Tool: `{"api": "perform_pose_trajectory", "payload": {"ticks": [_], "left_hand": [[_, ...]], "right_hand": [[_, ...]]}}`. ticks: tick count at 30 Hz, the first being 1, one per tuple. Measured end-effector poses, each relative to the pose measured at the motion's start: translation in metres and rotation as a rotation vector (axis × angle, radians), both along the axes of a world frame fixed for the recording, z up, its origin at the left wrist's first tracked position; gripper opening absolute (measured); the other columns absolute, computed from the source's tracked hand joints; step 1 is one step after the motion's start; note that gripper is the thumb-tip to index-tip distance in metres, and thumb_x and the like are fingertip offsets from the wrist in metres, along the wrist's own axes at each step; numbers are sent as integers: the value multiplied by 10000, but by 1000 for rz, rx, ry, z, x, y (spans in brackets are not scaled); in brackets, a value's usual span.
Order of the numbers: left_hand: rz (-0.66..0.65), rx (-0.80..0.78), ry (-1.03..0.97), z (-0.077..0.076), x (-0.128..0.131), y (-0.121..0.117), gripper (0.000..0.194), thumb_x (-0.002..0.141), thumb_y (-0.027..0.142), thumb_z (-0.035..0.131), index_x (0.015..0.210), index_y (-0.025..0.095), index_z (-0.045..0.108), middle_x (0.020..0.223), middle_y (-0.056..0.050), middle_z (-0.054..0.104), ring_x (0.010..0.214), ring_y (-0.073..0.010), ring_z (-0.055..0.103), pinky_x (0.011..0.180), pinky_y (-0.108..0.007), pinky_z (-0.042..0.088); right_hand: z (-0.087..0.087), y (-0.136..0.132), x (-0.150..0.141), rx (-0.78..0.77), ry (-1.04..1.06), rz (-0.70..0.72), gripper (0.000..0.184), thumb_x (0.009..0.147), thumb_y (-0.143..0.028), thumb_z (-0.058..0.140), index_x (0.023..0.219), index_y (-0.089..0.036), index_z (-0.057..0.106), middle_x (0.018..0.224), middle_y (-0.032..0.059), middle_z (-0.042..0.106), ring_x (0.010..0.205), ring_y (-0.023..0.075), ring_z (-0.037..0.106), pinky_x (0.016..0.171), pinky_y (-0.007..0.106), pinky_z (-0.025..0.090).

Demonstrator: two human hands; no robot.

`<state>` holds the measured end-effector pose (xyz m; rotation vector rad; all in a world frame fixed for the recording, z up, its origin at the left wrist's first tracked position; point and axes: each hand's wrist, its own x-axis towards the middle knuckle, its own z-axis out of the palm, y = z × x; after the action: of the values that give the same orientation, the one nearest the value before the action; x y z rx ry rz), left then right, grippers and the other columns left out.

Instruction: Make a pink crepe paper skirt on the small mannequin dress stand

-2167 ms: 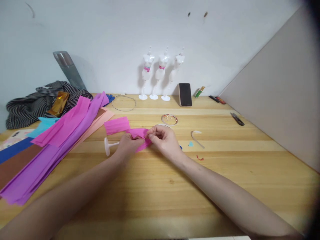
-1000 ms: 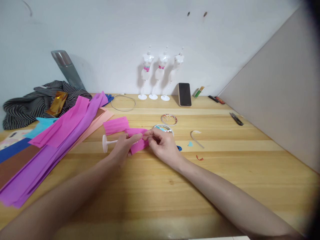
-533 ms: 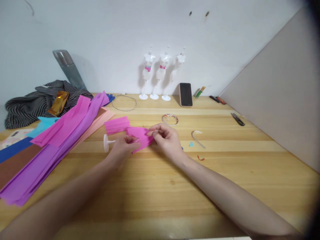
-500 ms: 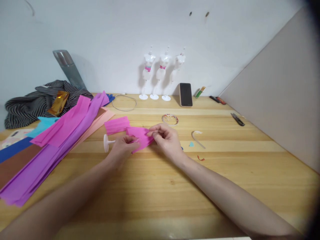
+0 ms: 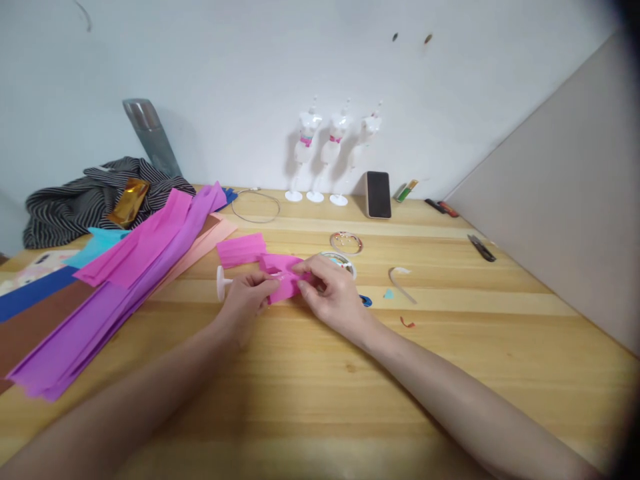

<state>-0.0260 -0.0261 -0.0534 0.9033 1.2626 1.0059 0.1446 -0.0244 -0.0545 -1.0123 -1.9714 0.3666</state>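
Note:
My left hand (image 5: 246, 297) and my right hand (image 5: 331, 293) meet at the middle of the wooden table (image 5: 320, 373), both pinching a small piece of pink crepe paper (image 5: 281, 279). The paper wraps something white held in my left hand, whose round white base (image 5: 220, 283) sticks out to the left. A second folded pink piece (image 5: 241, 250) lies just behind my left hand. A tape roll (image 5: 342, 261) sits right behind my right hand.
Long purple, pink and peach crepe sheets (image 5: 120, 280) lie at the left beside striped cloth (image 5: 90, 200). Three white mannequin stands (image 5: 335, 153), a phone (image 5: 379, 194) and a wire ring (image 5: 256, 205) stand at the back. Snips (image 5: 482, 247) lie by the grey panel.
The fingers of both hands have kept working the pink paper, gathering it tighter. The camera shifted slightly, so everything sits a little further right and lower in view.

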Motion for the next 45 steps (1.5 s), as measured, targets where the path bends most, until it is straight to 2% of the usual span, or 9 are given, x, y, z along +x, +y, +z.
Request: {"api": "perform_pose_trajectory", "payload": {"ticks": [7,14,19,21,24,28,37,45], "left_hand": [[6,17,-24,-5,0,-1,228,569,335,705,527,162,563,349,68,436,326,-29,296,377,-186,163],[12,46,33,-7,-2,0,207,604,324,699,556,162,579,388,66,452,367,-42,320,402,-193,190],[14,80,81,-6,-3,0,245,628,355,696,546,167,561,412,65,457,391,-49,326,424,-205,199],[17,83,96,-5,-2,0,243,625,352,692,535,168,563,406,66,457,390,-49,324,429,-209,198],[24,77,105,-5,-2,0,221,609,348,691,529,170,585,395,66,463,383,-51,317,427,-213,193],[34,89,130,-6,-3,1,210,601,356,701,546,171,619,406,59,486,387,-58,342,426,-214,208],[35,61,107,-6,-4,0,235,601,356,715,538,160,602,400,63,461,386,-48,321,421,-206,201],[29,51,-9,-7,-4,0,301,604,357,734,497,159,534,381,66,446,343,-28,301,383,-193,175]], "right_hand": [[11,4,-3,-28,-131,-36,135,809,-127,537,875,-165,648,777,47,590,675,161,547,606,280,419],[15,11,-17,-52,-262,-107,73,813,-180,587,855,-173,646,822,65,610,723,186,561,637,296,407],[11,14,-20,-55,-142,-111,152,804,-107,524,684,-186,576,698,28,574,644,155,526,610,276,383],[10,14,-20,-62,-92,-105,125,806,-119,530,713,-182,585,706,31,584,666,162,547,634,279,402],[9,15,-20,-41,-124,-115,51,809,-171,568,795,-171,618,768,54,601,712,185,569,656,293,415],[9,18,-22,-23,-193,-123,120,823,-153,522,733,-183,595,735,53,585,665,177,541,612,286,385],[6,22,-16,-258,36,-48,118,781,-152,541,670,-187,555,630,-10,553,585,126,492,581,253,374],[6,28,-13,-336,98,29,127,806,-213,531,689,-181,569,643,-10,560,604,124,493,581,245,385]]}}
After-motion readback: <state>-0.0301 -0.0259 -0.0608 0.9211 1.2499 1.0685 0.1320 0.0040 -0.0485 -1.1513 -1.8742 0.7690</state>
